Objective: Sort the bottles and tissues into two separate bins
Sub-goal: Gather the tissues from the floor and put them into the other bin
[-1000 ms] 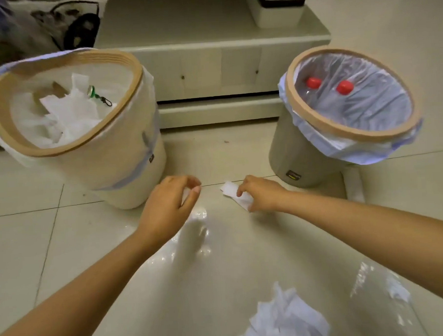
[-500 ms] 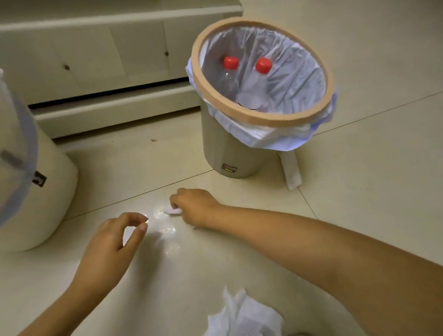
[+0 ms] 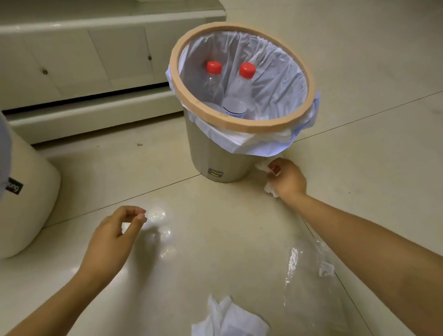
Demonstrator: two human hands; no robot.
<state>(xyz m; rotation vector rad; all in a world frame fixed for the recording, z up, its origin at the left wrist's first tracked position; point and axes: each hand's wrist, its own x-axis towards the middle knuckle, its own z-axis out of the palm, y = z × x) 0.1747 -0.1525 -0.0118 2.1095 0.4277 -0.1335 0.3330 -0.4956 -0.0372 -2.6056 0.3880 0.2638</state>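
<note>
Your right hand (image 3: 288, 179) sits tight against base of grey bin (image 3: 214, 155); bin wall blocks path left. Open floor (image 3: 218, 231) between your hands. Crumpled tissues (image 3: 230, 325) lie near, clear plastic (image 3: 309, 278) beside your right forearm. White bin (image 3: 21, 209) blocks far left.

My single view, head-worn wide-angle: I look forward and steeply down at glossy cream floor tiles (image 3: 218, 244), close range; round tan-rimmed lined bin (image 3: 244, 126) upper centre, both forearms entering from bottom.
</note>
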